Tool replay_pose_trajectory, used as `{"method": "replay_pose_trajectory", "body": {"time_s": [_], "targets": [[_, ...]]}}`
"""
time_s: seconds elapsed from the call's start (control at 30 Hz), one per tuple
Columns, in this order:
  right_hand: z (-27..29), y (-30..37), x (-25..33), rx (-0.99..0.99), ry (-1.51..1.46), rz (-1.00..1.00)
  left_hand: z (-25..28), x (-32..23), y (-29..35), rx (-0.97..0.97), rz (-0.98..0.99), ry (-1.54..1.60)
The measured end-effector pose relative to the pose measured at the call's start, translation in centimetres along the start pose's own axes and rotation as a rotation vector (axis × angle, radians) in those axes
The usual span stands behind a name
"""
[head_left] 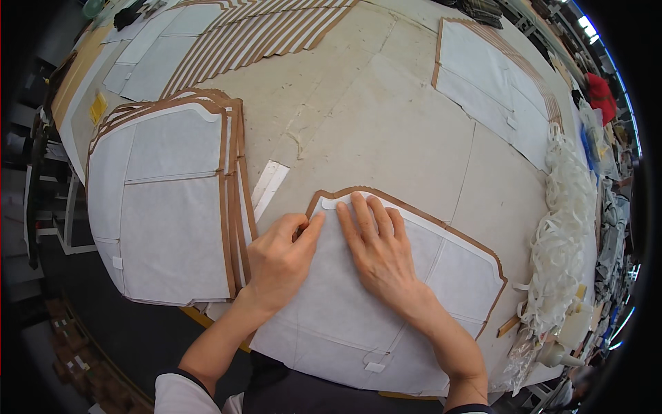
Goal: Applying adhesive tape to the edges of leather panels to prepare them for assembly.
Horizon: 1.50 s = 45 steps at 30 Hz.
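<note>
In front of me lies a cut fabric panel (331,303), pale grey-white with a brown border and sewn seams. A narrow white strip (334,204) runs along the inside of its far edge. My right hand (383,259) rests flat on the panel, fingers stretched out, with the fingertips on the strip near the far left corner. Beside it, my left hand (283,255) is closed at the panel's left edge, its fingers curled and the index fingertip close to the strip's end. Whatever sits between those fingers is hidden.
A stack of similar panels (172,214) stands at left, next to a white ruler-like strip (270,186). Striped fanned panels (262,34) lie at the far left, more panels (483,79) at the far right. A heap of white tape (562,228) and a bottle (555,355) line the right side.
</note>
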State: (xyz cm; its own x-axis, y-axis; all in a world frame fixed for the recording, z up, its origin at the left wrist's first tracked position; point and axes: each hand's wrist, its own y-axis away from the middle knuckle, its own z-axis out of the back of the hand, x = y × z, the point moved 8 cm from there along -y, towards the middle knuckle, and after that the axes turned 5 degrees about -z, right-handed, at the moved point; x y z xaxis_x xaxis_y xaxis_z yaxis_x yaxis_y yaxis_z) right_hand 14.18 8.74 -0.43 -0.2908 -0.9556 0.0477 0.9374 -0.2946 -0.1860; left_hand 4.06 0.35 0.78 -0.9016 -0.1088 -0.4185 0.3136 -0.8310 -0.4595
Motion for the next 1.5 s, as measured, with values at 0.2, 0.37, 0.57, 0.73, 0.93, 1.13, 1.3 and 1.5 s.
{"method": "replay_pose_trajectory", "body": {"time_s": [0.2,0.37,0.57,0.73,0.93,1.13,1.3,1.5], "targets": [[0.0,0.0,0.1,-0.017,-0.013,-0.028,-0.2,-0.5,-0.4,-0.012,-0.062,-0.046],[0.1,0.4,0.0,-0.043,-0.061,-0.016,0.1,-0.1,-0.5,-0.021,0.024,-0.01],[0.5,-0.2,0.3,-0.054,-0.061,-0.018,0.1,0.7,-0.4,-0.04,0.066,0.08],[0.3,0.0,0.3,-0.067,-0.044,-0.038,0.0,0.4,-0.5,-0.028,0.055,0.057],[0.0,-0.1,0.5,-0.071,-0.04,-0.054,-0.1,0.4,-0.5,-0.027,0.034,0.038],[0.3,-0.2,0.4,-0.08,-0.055,-0.065,-0.1,0.1,-0.9,-0.001,0.035,0.025],[0.6,-0.1,0.1,-0.079,-0.072,-0.082,-0.3,-0.1,-0.9,0.009,0.01,-0.005],[0.4,-0.3,0.4,-0.084,-0.085,-0.095,-0.1,-0.2,-0.6,-0.013,-0.003,-0.023]]}}
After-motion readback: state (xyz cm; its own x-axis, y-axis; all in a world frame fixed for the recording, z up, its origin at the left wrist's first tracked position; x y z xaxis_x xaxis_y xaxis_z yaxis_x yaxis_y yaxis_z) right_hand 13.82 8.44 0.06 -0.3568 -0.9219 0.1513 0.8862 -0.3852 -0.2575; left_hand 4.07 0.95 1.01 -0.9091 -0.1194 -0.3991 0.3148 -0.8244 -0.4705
